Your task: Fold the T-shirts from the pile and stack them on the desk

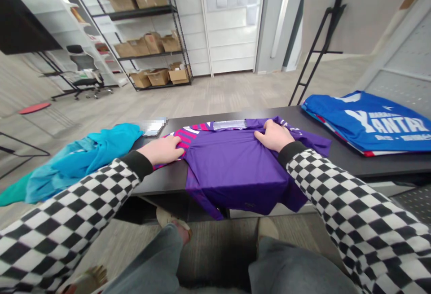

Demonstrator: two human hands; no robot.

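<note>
A purple jersey (pixel 232 159) lies spread over the dark table, its lower part hanging past the near edge. Its left sleeve carries pink and white stripes, and a pale strip shows at the collar. My left hand (pixel 161 149) is closed on that striped sleeve, with the fingertips curled into the cloth. Over on the other shoulder, my right hand (pixel 274 136) pinches the purple fabric between thumb and fingers. The right sleeve lies partly behind my right hand and cuff.
Rumpled turquoise clothing (pixel 90 150) hangs off the table's left end. Behind it lies a phone-like object (pixel 155 128), partly blurred out. Folded jerseys, a blue one (pixel 377 121) on top, are stacked at right. Beyond the dark table (pixel 161 179) stands a shelf (pixel 144 13) with cardboard boxes.
</note>
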